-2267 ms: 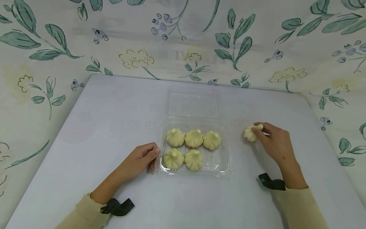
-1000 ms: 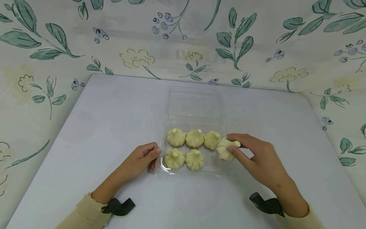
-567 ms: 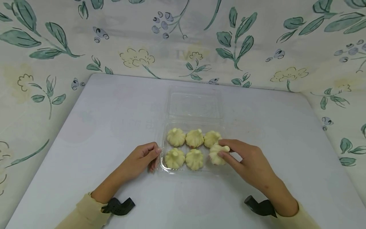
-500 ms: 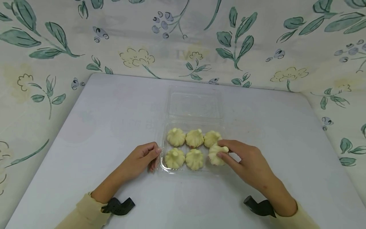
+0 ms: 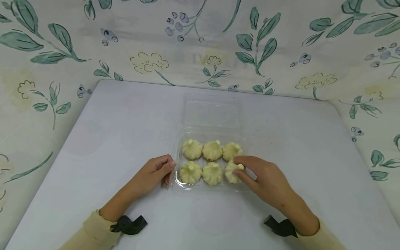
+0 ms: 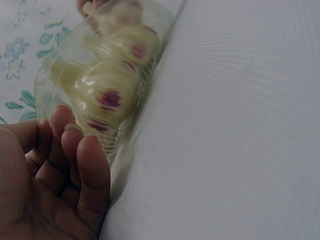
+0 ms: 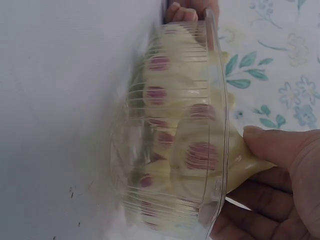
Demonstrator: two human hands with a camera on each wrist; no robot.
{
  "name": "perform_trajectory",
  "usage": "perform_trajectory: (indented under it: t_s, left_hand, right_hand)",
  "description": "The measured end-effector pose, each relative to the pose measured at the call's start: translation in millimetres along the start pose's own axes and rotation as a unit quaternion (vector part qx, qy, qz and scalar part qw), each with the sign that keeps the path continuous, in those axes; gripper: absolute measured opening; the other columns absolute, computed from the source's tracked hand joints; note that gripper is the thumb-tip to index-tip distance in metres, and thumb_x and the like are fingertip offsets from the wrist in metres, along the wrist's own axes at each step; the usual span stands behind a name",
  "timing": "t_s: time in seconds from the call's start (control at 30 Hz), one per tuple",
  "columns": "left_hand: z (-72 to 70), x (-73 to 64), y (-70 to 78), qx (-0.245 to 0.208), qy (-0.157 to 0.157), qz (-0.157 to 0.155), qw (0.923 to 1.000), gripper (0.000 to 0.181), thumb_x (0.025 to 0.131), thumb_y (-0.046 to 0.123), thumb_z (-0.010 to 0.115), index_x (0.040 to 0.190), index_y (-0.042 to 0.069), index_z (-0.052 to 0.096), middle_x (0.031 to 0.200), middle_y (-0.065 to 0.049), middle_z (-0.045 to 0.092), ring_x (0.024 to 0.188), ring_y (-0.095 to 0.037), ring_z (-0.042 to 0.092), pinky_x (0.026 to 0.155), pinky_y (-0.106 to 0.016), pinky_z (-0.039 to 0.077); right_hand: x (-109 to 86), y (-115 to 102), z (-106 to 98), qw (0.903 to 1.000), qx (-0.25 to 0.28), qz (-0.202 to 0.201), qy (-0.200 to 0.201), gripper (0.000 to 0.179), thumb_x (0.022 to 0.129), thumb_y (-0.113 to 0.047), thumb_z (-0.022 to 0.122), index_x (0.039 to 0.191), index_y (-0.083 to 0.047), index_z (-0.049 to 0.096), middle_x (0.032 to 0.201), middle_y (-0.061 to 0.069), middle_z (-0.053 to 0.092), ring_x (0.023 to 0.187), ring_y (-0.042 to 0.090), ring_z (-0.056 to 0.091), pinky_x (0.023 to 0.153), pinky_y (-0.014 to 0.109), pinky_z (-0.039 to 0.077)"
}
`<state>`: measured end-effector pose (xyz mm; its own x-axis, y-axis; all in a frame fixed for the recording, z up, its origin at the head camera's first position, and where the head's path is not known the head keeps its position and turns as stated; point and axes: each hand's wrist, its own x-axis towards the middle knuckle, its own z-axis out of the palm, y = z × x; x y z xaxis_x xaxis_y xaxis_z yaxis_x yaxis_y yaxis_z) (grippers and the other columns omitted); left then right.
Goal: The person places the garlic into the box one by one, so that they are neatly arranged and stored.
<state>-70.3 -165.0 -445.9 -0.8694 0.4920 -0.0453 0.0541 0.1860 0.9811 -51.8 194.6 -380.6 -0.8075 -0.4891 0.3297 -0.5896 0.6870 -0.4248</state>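
My right hand (image 5: 270, 178) pinches a pale garlic bulb (image 5: 231, 172) by its upper part, thumb on one side and fingers on the other. The bulb sits in the front right of a clear plastic clamshell container (image 5: 187, 188); through its wall the right wrist view shows the bulb (image 7: 197, 157) down inside, with purple patches. Several other garlic bulbs (image 5: 212, 173) fill the rest of the two rows. At the container's left side, my left hand (image 5: 151, 175) holds the rim (image 6: 39, 95) between thumb and forefinger, the other fingers curled along the wall.
The container's transparent lid (image 5: 212, 111) lies folded back behind it on the white table (image 5: 125, 121). A floral cloth (image 5: 200, 41) hangs behind and beside the table. Black wrist mounts (image 5: 128, 225) are on both forearms.
My right hand has carried the garlic bulb from the table at the right leftward over the container and lowered it into the front right spot. My left hand has stayed at the rim.
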Motion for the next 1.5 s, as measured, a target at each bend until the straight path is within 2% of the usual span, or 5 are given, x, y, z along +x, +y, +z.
perform_trajectory:
  t_s: [0.57,1.1,1.5]
  left_hand:
    - [-0.1,-0.2,0.2,-0.005,-0.001,0.004,1.0000,0.033,0.113,0.021,0.050,0.084,0.008,0.054,0.068,-0.006,0.057,0.058,-0.018,0.057,0.053,-0.033,0.055]
    - [0.7,-0.4,-0.4,-0.006,0.001,0.003,1.0000,0.032,0.113,0.021,0.050,0.083,0.008,0.054,0.067,-0.005,0.057,0.057,-0.018,0.057,0.053,-0.033,0.054]
    - [2.0,-1.4,1.7,-0.008,0.003,0.009,0.9999,0.031,0.113,0.020,0.050,0.084,0.008,0.054,0.067,-0.005,0.057,0.057,-0.018,0.057,0.053,-0.033,0.055]
  right_hand:
    - [0.6,0.7,4.9,0.9990,-0.031,-0.031,-0.002,0.032,0.086,-0.014,0.087,0.115,-0.008,0.075,0.113,0.004,0.076,0.103,0.023,0.074,0.081,0.040,0.062]
    - [1.5,-2.4,4.7,0.9978,-0.055,-0.004,-0.036,0.027,0.089,-0.015,0.086,0.113,-0.008,0.075,0.113,0.006,0.075,0.104,0.024,0.073,0.082,0.041,0.062]
    - [1.5,-2.0,3.2,0.9985,-0.043,0.000,-0.035,0.028,0.089,-0.017,0.086,0.114,-0.009,0.075,0.114,0.005,0.075,0.106,0.023,0.073,0.085,0.042,0.061]
